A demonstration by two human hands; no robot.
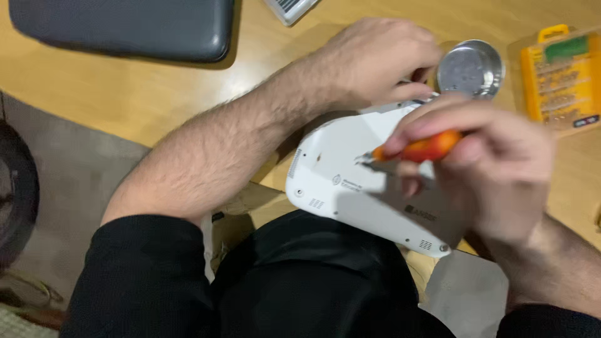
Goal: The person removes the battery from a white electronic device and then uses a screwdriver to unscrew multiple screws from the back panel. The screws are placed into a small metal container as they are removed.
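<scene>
Right hand (494, 169) fingers clamped on orange screwdriver (422, 149), tip at white device (350, 181); left hand (375, 59) steadied it, grip unclear.

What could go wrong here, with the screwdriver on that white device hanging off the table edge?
1. The white device overhangs the table edge above the lap; pressing on it might tip it or let it slide off.
2. The right hand holds the orange screwdriver at a low slant, so the tip could slip and scratch the casing.
3. The left hand works right beside the small metal dish and could knock it over.
</scene>
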